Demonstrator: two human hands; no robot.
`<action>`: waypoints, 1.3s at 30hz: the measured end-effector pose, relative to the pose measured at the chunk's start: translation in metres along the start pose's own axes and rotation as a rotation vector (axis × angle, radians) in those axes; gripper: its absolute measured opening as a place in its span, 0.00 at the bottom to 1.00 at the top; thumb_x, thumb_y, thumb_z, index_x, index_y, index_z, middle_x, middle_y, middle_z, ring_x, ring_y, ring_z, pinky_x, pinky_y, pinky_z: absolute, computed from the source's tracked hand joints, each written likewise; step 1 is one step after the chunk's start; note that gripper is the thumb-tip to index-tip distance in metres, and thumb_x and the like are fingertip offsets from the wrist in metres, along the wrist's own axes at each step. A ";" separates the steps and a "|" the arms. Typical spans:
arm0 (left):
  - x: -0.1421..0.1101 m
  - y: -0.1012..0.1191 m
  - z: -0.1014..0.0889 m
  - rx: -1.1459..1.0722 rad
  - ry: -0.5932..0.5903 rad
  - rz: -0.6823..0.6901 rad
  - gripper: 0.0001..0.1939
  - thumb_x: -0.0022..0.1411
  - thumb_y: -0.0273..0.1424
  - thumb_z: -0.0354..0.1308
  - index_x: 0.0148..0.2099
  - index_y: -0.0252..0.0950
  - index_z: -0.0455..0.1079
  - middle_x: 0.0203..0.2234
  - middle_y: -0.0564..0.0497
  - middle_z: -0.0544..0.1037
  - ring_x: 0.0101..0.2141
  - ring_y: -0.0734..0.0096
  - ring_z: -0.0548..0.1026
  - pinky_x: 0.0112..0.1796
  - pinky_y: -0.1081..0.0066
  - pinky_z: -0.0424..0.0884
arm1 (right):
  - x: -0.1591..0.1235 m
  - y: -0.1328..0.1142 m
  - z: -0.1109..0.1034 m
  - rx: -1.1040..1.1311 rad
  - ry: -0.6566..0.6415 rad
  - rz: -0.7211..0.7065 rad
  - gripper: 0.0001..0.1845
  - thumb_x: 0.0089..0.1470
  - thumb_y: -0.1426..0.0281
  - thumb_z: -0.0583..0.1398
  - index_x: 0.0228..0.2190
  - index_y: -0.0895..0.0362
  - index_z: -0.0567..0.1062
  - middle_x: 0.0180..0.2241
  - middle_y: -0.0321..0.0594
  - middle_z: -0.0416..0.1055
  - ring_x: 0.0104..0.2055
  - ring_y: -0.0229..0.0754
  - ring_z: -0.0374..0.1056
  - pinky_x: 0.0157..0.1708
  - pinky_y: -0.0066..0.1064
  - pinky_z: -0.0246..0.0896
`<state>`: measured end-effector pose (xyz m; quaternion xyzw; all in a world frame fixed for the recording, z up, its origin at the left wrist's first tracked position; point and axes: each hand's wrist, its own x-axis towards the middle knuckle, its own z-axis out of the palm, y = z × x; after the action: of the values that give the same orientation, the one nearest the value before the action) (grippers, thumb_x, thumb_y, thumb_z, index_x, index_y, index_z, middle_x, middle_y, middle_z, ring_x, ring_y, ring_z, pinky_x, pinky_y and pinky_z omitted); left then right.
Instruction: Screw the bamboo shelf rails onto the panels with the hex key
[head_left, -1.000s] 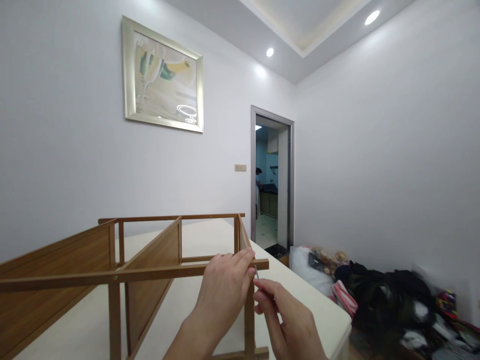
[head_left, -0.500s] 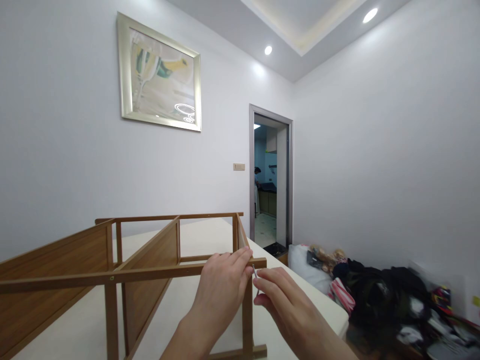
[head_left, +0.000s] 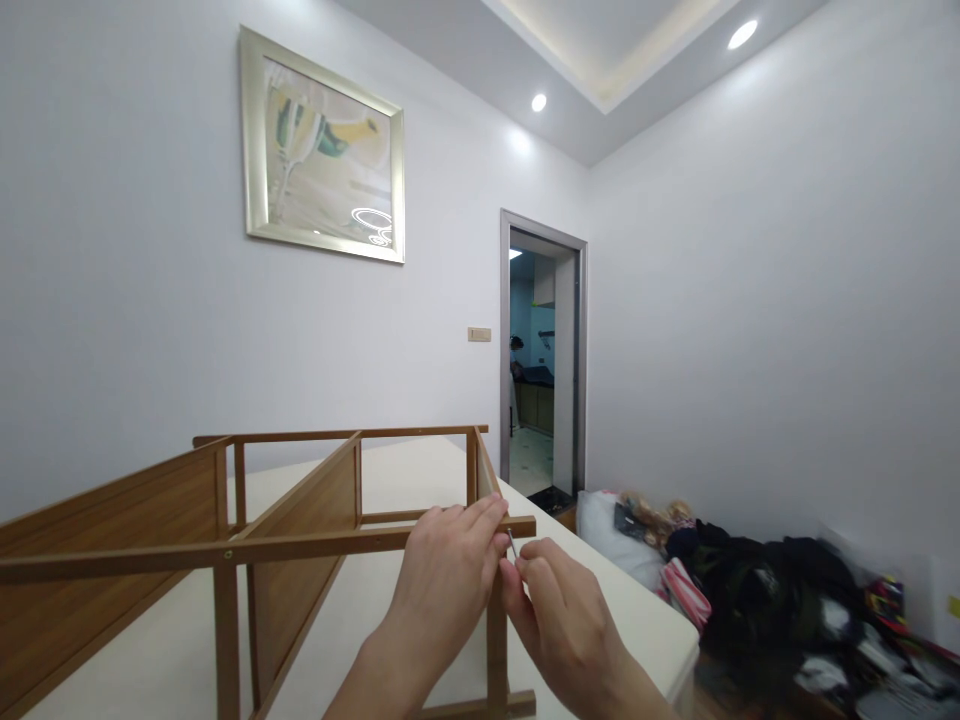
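A brown wooden shelf frame (head_left: pixel 307 546) lies on its side, its rails and panels reaching away to the left. My left hand (head_left: pixel 454 580) is closed over the near rail close to its right end, fingers wrapped across the corner joint. Just right of it, my right hand (head_left: pixel 562 610) pinches a thin metal hex key (head_left: pixel 512 543) between thumb and fingers. The key's upper tip meets the rail beside my left fingertips; its lower part is hidden by my fingers.
The frame rests on a white table (head_left: pixel 637 625), whose right edge slants towards me. Beyond that edge lies a pile of dark clothes and bags (head_left: pixel 772 590). A doorway (head_left: pixel 544 360) opens at the back, with a partly hidden person inside.
My right hand has turned and its fingers have curled tighter round the hex key, the thumb now showing in front. My left hand stays on the rail.
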<state>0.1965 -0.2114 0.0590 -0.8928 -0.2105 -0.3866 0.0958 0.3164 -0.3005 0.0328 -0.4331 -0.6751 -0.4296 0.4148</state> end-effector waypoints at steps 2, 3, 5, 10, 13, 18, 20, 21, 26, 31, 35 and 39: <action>0.000 0.000 0.000 -0.007 -0.006 -0.005 0.17 0.66 0.26 0.48 0.55 0.41 0.68 0.51 0.53 0.77 0.43 0.64 0.78 0.42 0.59 0.70 | 0.000 -0.002 0.003 0.052 0.042 0.080 0.11 0.60 0.78 0.55 0.27 0.55 0.62 0.22 0.35 0.64 0.23 0.36 0.61 0.22 0.27 0.55; 0.000 0.000 0.000 -0.009 -0.009 -0.007 0.17 0.67 0.26 0.48 0.55 0.41 0.68 0.51 0.53 0.77 0.43 0.64 0.78 0.42 0.59 0.70 | 0.001 -0.004 0.004 0.078 0.060 0.132 0.09 0.61 0.78 0.54 0.29 0.55 0.63 0.22 0.33 0.64 0.22 0.35 0.61 0.22 0.26 0.56; -0.001 0.000 -0.001 -0.012 -0.010 -0.012 0.17 0.67 0.27 0.47 0.55 0.42 0.68 0.51 0.53 0.77 0.43 0.64 0.78 0.43 0.59 0.70 | 0.002 -0.008 0.004 0.126 0.096 0.239 0.04 0.61 0.75 0.54 0.33 0.55 0.65 0.23 0.32 0.66 0.21 0.34 0.63 0.22 0.25 0.59; -0.001 0.000 -0.001 -0.005 -0.009 -0.013 0.17 0.68 0.29 0.46 0.55 0.41 0.68 0.51 0.51 0.78 0.45 0.62 0.77 0.43 0.57 0.70 | 0.003 -0.017 0.001 0.345 0.074 0.586 0.03 0.63 0.71 0.51 0.37 0.54 0.65 0.23 0.30 0.68 0.19 0.34 0.65 0.19 0.23 0.60; -0.001 0.000 -0.002 -0.008 -0.013 -0.013 0.17 0.68 0.28 0.46 0.55 0.41 0.68 0.51 0.51 0.78 0.44 0.62 0.77 0.42 0.58 0.70 | -0.001 -0.020 -0.003 0.589 0.007 0.752 0.06 0.65 0.68 0.51 0.39 0.55 0.66 0.23 0.31 0.69 0.18 0.33 0.66 0.18 0.22 0.63; -0.001 -0.001 -0.001 -0.014 -0.009 -0.004 0.17 0.68 0.29 0.46 0.56 0.41 0.68 0.51 0.51 0.77 0.43 0.63 0.77 0.42 0.59 0.70 | -0.013 -0.016 -0.006 0.558 0.022 0.559 0.05 0.63 0.71 0.53 0.40 0.55 0.68 0.30 0.37 0.73 0.29 0.36 0.73 0.30 0.25 0.71; -0.001 -0.001 0.000 -0.007 -0.008 -0.003 0.17 0.68 0.29 0.46 0.56 0.42 0.68 0.51 0.51 0.77 0.43 0.62 0.77 0.42 0.58 0.70 | -0.017 -0.011 -0.006 0.410 0.068 0.418 0.07 0.61 0.74 0.56 0.42 0.55 0.69 0.33 0.39 0.73 0.33 0.37 0.73 0.34 0.27 0.72; -0.001 -0.001 0.000 -0.003 -0.005 -0.002 0.17 0.68 0.29 0.46 0.56 0.42 0.68 0.51 0.51 0.77 0.43 0.62 0.78 0.43 0.58 0.70 | -0.019 -0.008 -0.006 0.331 0.090 0.354 0.08 0.60 0.76 0.56 0.43 0.56 0.70 0.34 0.40 0.73 0.35 0.39 0.73 0.35 0.29 0.72; -0.002 -0.001 0.001 0.013 0.017 0.006 0.16 0.68 0.29 0.47 0.55 0.42 0.68 0.51 0.51 0.78 0.43 0.63 0.78 0.42 0.59 0.70 | -0.019 -0.001 -0.011 -0.007 0.111 0.111 0.13 0.57 0.77 0.61 0.45 0.59 0.71 0.38 0.46 0.75 0.41 0.44 0.73 0.41 0.34 0.72; -0.001 -0.001 0.001 0.004 0.014 0.009 0.16 0.68 0.28 0.48 0.55 0.42 0.68 0.51 0.52 0.78 0.43 0.64 0.78 0.42 0.60 0.70 | -0.011 -0.004 -0.020 -0.084 0.079 0.037 0.13 0.55 0.79 0.62 0.44 0.62 0.72 0.35 0.46 0.75 0.37 0.43 0.74 0.37 0.34 0.70; -0.001 -0.001 0.001 0.004 0.020 0.011 0.16 0.68 0.28 0.48 0.55 0.42 0.68 0.51 0.52 0.78 0.43 0.64 0.78 0.41 0.60 0.70 | -0.008 -0.005 -0.018 -0.089 0.080 0.040 0.10 0.55 0.79 0.63 0.40 0.61 0.71 0.30 0.42 0.73 0.31 0.40 0.71 0.31 0.32 0.67; -0.001 -0.001 0.000 0.001 0.022 0.010 0.16 0.67 0.28 0.48 0.55 0.42 0.68 0.51 0.52 0.78 0.43 0.65 0.78 0.42 0.61 0.70 | -0.012 -0.007 -0.009 -0.099 0.074 0.081 0.06 0.56 0.78 0.62 0.34 0.59 0.69 0.24 0.37 0.68 0.26 0.38 0.66 0.26 0.31 0.61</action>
<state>0.1952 -0.2105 0.0580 -0.8895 -0.2051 -0.3957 0.1008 0.3153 -0.3137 0.0232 -0.4638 -0.6192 -0.4609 0.4348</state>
